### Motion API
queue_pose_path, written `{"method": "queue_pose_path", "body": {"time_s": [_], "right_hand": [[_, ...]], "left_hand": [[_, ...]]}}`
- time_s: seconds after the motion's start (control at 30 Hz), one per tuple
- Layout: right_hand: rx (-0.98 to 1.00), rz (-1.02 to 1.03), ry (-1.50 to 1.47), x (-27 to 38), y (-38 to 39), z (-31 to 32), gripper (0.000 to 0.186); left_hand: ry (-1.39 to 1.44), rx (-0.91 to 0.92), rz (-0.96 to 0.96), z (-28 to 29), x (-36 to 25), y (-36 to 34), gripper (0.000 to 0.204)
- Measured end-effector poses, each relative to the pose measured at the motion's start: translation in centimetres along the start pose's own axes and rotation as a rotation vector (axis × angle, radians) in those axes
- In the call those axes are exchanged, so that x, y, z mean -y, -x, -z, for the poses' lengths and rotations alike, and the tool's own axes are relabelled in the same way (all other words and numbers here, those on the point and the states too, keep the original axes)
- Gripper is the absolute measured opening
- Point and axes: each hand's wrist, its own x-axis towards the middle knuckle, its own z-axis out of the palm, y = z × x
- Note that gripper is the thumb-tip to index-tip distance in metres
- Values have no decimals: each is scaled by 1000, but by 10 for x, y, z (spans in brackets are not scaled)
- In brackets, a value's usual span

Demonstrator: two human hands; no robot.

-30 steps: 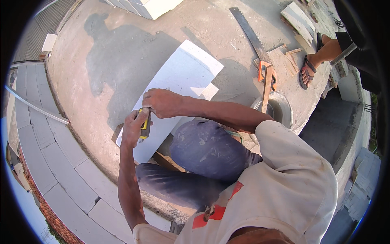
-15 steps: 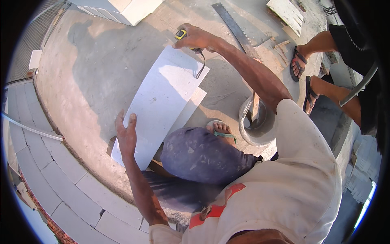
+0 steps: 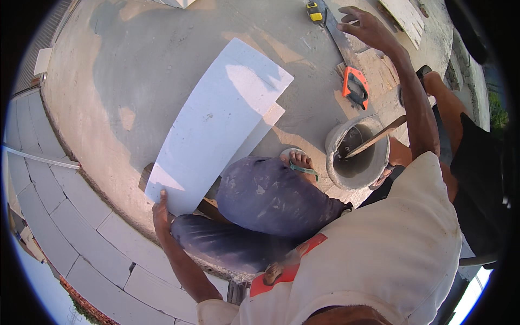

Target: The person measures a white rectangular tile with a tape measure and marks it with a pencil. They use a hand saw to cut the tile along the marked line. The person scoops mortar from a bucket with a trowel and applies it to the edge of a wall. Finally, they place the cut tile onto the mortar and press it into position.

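Note:
A long white lightweight block [image 3: 211,122] lies slanting in front of my knees, on top of another pale block [image 3: 254,135]. My left hand [image 3: 161,216] grips its near end, thumb on the upper face and the other fingers mostly hidden along the edge. Out to the far right, my right hand [image 3: 371,31] is in the air, empty, with its fingers loosely bent and apart. Left of that hand, a yellow and black tape measure [image 3: 314,12] rests on the concrete. Just below the hand lies a handsaw with an orange handle [image 3: 356,86] and a long grey blade [image 3: 338,40].
A grey bucket [image 3: 337,176] with a wooden stick [image 3: 376,136] leaning in it stands right of my foot. Another person's legs [image 3: 447,103] are beyond it. A low wall of pale blocks [image 3: 81,233] curves along the left. A white board [image 3: 403,21] lies at the far right.
My right hand has let go of the tape measure, which now lies on the floor, and has moved right. My left hand has slid down to the block's near end. The saw handle has come into view.

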Motion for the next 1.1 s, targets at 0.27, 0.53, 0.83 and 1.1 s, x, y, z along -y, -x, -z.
{"method": "queue_pose_path", "body": {"time_s": [0.27, 0.53, 0.83, 1.1], "right_hand": [[41, -152, -173, 187, 94, -39, 81], [493, -362, -806, 202, 155, -291, 89], [363, -462, -1079, 245, 142, -300, 52], [457, -195, -847, 190, 155, -324, 51]], "left_hand": [[107, -55, -44, -5, -7, -11, 82], [-17, -204, -169, -10, 11, -28, 72], [72, -225, -362, 3, -23, -58, 79], [-122, -347, -251, 1, -30, -66, 111]]}}
